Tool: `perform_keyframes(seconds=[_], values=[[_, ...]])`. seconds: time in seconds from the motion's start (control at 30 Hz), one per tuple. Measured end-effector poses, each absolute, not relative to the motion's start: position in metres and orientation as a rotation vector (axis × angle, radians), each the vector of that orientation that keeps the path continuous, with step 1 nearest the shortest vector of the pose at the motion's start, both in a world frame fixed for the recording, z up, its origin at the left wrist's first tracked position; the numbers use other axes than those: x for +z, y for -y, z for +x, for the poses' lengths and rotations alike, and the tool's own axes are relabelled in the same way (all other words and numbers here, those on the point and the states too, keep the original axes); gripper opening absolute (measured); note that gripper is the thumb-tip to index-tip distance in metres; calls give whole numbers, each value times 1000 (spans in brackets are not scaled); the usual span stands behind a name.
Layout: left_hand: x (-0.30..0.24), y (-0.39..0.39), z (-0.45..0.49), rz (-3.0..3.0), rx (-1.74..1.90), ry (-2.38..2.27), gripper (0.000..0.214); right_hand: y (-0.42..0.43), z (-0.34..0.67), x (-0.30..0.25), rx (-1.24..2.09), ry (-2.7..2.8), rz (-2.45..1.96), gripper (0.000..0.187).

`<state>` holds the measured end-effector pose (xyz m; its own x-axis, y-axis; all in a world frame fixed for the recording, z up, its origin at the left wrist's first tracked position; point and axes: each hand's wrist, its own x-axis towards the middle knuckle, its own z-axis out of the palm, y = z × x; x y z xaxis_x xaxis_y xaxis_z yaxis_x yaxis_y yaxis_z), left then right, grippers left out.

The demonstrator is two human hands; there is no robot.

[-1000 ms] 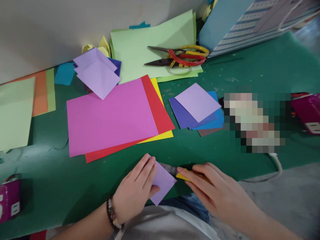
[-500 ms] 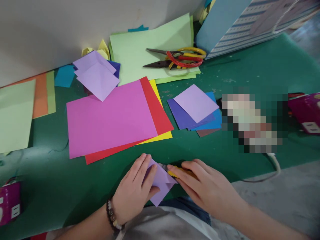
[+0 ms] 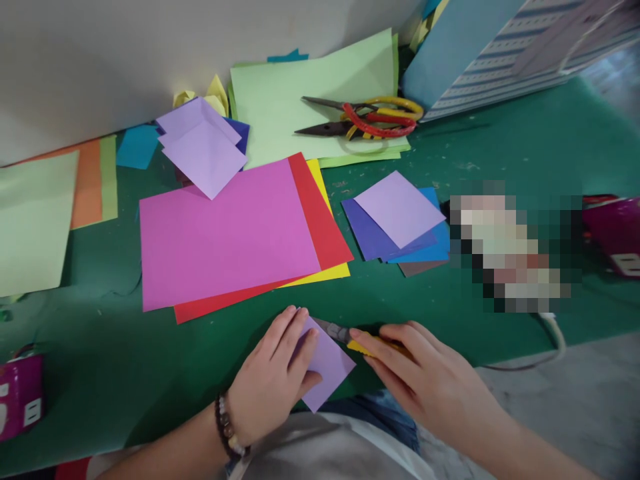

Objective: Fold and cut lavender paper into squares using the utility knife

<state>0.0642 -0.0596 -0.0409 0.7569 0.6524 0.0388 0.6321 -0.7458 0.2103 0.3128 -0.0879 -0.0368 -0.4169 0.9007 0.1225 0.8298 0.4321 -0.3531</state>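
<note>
My left hand (image 3: pixel 273 377) lies flat with fingers together on a small lilac paper square (image 3: pixel 327 363) at the near edge of the green mat (image 3: pixel 450 153). My right hand (image 3: pixel 425 383) grips a yellow utility knife (image 3: pixel 363 343). The knife's grey blade end touches the upper right edge of the lilac square. A beaded bracelet (image 3: pixel 226 427) is on my left wrist.
A pink sheet (image 3: pixel 225 233) over red and yellow sheets lies beyond my hands. Small lilac and blue squares (image 3: pixel 397 217) sit to the right, more lilac squares (image 3: pixel 203 147) at the back left. Scissors (image 3: pixel 365 117) rest on a light green sheet. A blurred patch (image 3: pixel 510 250) lies right.
The knife slid left along the lilac square's edge, lifting that edge, then drew back to the right. The square now lies flat under my left hand.
</note>
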Motion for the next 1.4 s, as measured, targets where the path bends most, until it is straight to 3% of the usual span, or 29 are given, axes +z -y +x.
perform_keyframes(seconds=[0.33, 0.97, 1.4], values=[[-43, 66, 61, 2827, 354, -1078, 40, 88, 313, -39, 325, 2418, -1476, 32], [-41, 67, 61, 2843, 284, -1071, 44, 87, 299, -37, 355, 2423, -1530, 36], [-37, 60, 61, 2758, 386, -1090, 39, 70, 315, -36, 194, 2379, -1471, 36]])
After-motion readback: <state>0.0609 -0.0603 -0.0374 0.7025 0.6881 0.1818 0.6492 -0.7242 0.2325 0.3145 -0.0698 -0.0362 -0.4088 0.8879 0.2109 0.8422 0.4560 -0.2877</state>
